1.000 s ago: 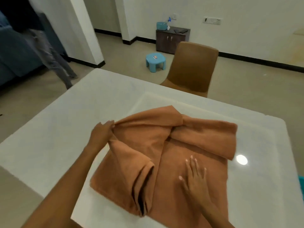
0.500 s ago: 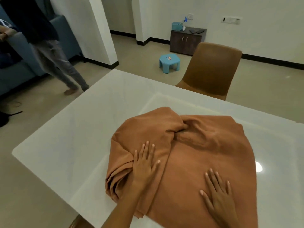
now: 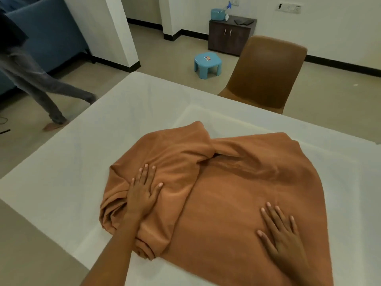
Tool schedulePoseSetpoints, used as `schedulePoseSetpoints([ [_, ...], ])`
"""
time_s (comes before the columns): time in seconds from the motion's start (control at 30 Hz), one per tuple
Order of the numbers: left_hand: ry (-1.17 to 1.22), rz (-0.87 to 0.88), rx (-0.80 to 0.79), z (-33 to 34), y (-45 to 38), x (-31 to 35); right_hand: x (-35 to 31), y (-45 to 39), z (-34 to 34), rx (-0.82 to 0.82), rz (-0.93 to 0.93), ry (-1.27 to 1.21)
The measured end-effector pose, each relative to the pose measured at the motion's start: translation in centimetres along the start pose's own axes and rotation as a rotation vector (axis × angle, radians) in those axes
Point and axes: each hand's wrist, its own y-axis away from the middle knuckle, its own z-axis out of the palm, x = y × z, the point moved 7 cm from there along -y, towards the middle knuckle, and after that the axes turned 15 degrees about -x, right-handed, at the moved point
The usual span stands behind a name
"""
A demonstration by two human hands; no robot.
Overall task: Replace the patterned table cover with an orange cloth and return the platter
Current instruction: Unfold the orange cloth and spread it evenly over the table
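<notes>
While both hands are pressing flat with fingers spread and gripping nothing, the orange cloth (image 3: 237, 193) is lying half opened toward the near edge of the white surface (image 3: 68, 172). The right hand (image 3: 282, 230) is resting on the smooth stretch near the near right corner, and the left hand (image 3: 144, 193) is bearing down on the bunched folds on the cloth's left side. To do this step well, I judge the left hand should be drawing those folds outward toward the left edge while the right is pinning the flat part, so the cloth is opening without sliding. No platter or patterned cover is showing. Beyond the far edge a brown chair (image 3: 266, 73) is standing, then a blue stool (image 3: 207, 64) on the floor, a dark cabinet (image 3: 228, 36) against the wall, and another person's legs (image 3: 41, 89) at the left.
</notes>
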Motion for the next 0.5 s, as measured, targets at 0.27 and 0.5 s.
schedulePoseSetpoints([
  [0.27, -0.012, -0.318, -0.146, -2.6, -1.0, -11.0, 2.2, 3.3, 0.8, -0.045, 0.026, 0.047],
  [0.5, 0.205, -0.141, 0.272, -1.5, 6.2, 5.0, 0.0, 5.8, 2.4, -0.073, 0.047, 0.041],
])
